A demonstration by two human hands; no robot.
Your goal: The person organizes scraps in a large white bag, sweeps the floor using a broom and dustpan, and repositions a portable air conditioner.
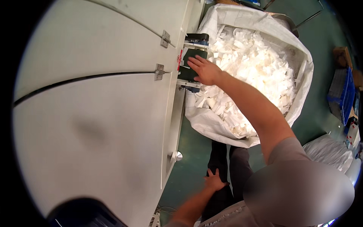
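My right hand [204, 70] reaches out with its fingers spread and nothing in it. It is over the dark green belt [197, 54] at the end of a short conveyor that comes out of the white machine cabinet. Whether the fingertips touch the belt I cannot tell. Beneath and beside that hand stands a large white woven bag [302, 72], its mouth wide, heaped with white scraps [253, 68]. Fingers apart, my left hand [214, 182] rests on my dark trouser leg [218, 159] and holds nothing.
The white cabinet [106, 125] with metal hinges [159, 72] fills the left side. At right lie a blue crate [346, 98], a brown box [341, 57] and a crumpled clear plastic sheet [328, 149] on the green floor [317, 102]. A dark rounded thing [83, 213] shows at lower left.
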